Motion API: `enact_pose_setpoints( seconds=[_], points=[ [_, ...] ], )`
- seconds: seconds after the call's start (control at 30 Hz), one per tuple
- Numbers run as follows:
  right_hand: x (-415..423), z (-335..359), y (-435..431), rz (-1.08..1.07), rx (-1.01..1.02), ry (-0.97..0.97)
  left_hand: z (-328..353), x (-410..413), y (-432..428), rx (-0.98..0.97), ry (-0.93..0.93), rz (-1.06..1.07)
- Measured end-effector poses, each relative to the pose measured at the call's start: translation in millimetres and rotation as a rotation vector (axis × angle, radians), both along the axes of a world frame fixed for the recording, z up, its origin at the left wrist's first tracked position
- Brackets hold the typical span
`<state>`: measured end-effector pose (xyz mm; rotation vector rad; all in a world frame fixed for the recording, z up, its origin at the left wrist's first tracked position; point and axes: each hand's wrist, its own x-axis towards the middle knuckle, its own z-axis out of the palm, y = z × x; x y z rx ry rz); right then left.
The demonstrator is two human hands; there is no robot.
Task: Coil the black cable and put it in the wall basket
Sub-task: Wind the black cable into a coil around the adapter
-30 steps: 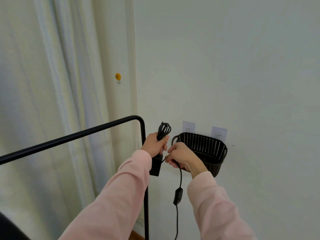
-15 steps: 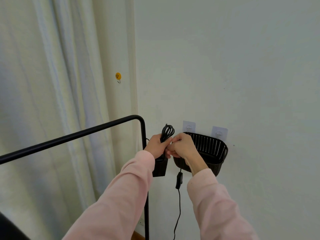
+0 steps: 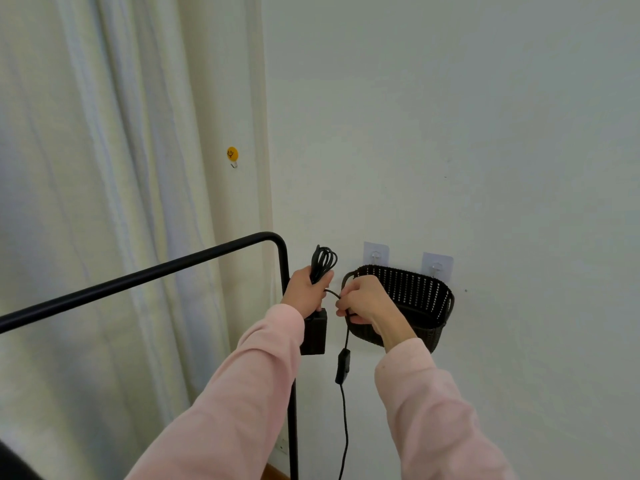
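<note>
Right at the left hand (image 3: pixel 306 289) is where the bundle lives: it's closed around the cable (image 3: pixel 322 260), with the finished loops poking up out of the fist and the adapter (image 3: pixel 314 332) hanging below it. Makes sense, that hand is basically a spool, clamping the loops so they can't spring apart while more gets added.

Just beside it, the right hand (image 3: pixel 363 299) is pinched shut on the loose run of the same cable, with a short bit bridging the gap between the two hands. Looks like it's feeding the next loop over, so I'd say the coiling is partway, not done.

Below the right hand the rest dangles straight down, with the switch (image 3: pixel 343 365) on it, and keeps going out of frame at the bottom. So there's more slack to take up, can't tell how much.

Behind the right hand, the basket (image 3: pixel 429 299) hangs off two hooks (image 3: pixel 375 254) on the wall, looks empty from here. Handy that the coiling happens right in front of it. Over to the left, the rack (image 3: pixel 173 266) stands close, so a swinging cord could snag it.
</note>
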<state>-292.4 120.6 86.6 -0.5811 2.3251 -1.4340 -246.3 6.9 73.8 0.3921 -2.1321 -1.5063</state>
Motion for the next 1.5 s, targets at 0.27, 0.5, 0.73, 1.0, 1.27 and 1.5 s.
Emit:
enact_pose_setpoints(
  seconds=[0.27, 0.5, 0.73, 1.0, 1.27, 1.5],
  points=[
    [-2, -13, 4, 0.019, 0.117, 0.006, 1, -2, -5, 0.130, 0.055, 0.013],
    [0, 0, 9, -0.079, -0.294, 0.002, 0, 3, -1, 0.055, 0.032, -0.044],
    [5, 17, 1, -0.096, -0.564, -0.139, 5, 6, 7, 0.021, 0.021, -0.142],
    [7, 24, -2, -0.029, -0.733, -0.261, 9, 11, 6, -0.066, 0.041, -0.168],
    [2, 21, -1, -0.002, -0.747, -0.310, 6, 12, -1, -0.037, -0.008, -0.233],
    [5, 22, -3, 0.009, -0.755, -0.283, 7, 12, -5, -0.036, -0.038, -0.207]
  ],
)
